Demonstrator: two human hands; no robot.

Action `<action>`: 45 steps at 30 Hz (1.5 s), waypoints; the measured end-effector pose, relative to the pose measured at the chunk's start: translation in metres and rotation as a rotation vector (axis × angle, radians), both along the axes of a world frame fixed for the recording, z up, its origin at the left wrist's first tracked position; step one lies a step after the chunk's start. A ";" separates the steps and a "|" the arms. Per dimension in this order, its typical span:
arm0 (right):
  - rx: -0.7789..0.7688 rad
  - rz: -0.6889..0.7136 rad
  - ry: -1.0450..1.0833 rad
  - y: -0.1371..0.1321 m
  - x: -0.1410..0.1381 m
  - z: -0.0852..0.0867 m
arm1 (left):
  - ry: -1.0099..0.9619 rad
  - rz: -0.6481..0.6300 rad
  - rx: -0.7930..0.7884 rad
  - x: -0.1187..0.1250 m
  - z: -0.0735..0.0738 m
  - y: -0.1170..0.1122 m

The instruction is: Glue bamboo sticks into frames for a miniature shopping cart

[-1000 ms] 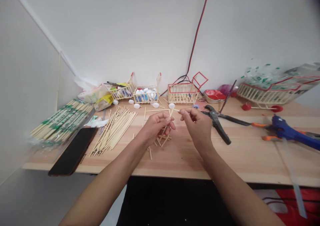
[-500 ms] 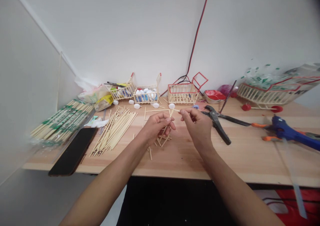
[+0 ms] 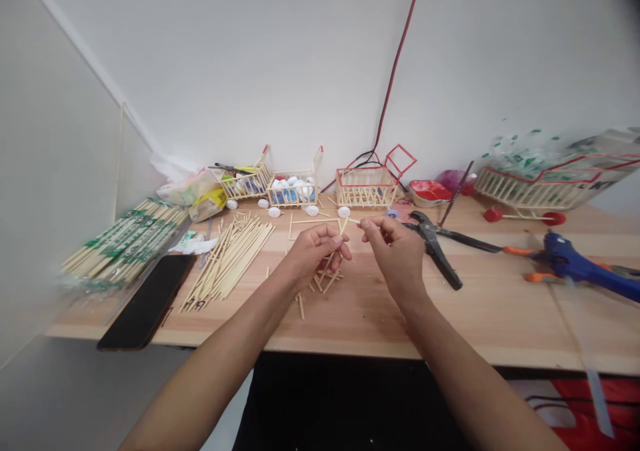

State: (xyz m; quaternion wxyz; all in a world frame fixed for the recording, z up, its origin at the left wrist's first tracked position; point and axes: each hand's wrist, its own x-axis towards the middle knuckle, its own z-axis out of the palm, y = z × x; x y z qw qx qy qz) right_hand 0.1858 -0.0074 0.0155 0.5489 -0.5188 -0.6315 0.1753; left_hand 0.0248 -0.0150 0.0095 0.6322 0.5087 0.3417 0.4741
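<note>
My left hand (image 3: 313, 254) is closed in a pinch round short wooden sticks (image 3: 341, 227) held above the table. My right hand (image 3: 395, 251) is closed too, its fingertips pinched just right of the left hand; what they grip is too small to name. Below both hands lies a small heap of cut stick pieces (image 3: 325, 280). A loose pile of long bamboo sticks (image 3: 231, 258) lies left of my left hand.
Wrapped chopstick packs (image 3: 125, 241) and a black phone (image 3: 147, 308) lie at the left. Small stick-built carts (image 3: 293, 186) (image 3: 369, 183) (image 3: 545, 184) line the back wall. Black cutters (image 3: 437, 244), a blue glue gun (image 3: 580, 264) and a red dish (image 3: 429, 191) sit to the right.
</note>
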 end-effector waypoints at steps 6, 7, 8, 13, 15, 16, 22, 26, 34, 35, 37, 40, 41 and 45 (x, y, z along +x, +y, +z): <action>-0.002 0.005 0.003 0.000 0.000 0.000 | 0.012 0.004 -0.007 0.000 -0.001 0.000; -0.003 0.005 0.007 0.000 0.000 0.000 | 0.012 0.003 -0.007 0.000 -0.001 0.000; -0.002 0.005 0.007 0.000 0.000 0.000 | 0.011 0.003 -0.007 0.000 -0.001 0.000; 0.006 0.000 -0.002 0.000 -0.001 0.000 | 0.008 0.004 -0.009 0.000 0.001 0.000; 0.001 -0.001 0.001 0.000 -0.001 0.000 | 0.011 0.004 -0.010 0.001 0.001 0.000; 0.000 0.000 0.001 0.000 -0.001 0.000 | 0.013 0.004 -0.011 0.001 0.001 0.000; 0.014 0.014 -0.002 0.001 0.000 -0.002 | 0.010 0.002 -0.017 0.000 0.001 -0.001; 0.019 0.014 -0.012 0.001 0.000 -0.003 | 0.008 -0.003 -0.017 0.000 0.001 0.000; 0.014 0.019 -0.002 0.001 0.000 -0.002 | 0.009 0.000 -0.016 0.000 0.000 0.001; 0.014 0.018 -0.001 0.001 0.000 -0.002 | 0.008 -0.001 -0.015 0.000 0.000 0.000; 0.016 0.014 -0.004 0.001 0.000 -0.002 | 0.008 -0.003 -0.017 0.000 0.001 0.000; 0.018 0.003 -0.016 0.001 0.000 -0.001 | 0.013 -0.004 -0.022 0.000 0.001 0.000; 0.015 0.003 -0.014 0.001 0.000 -0.001 | 0.013 -0.004 -0.021 0.000 0.001 0.000; 0.007 0.011 0.002 0.001 0.000 -0.002 | 0.007 -0.005 -0.017 0.000 0.000 0.001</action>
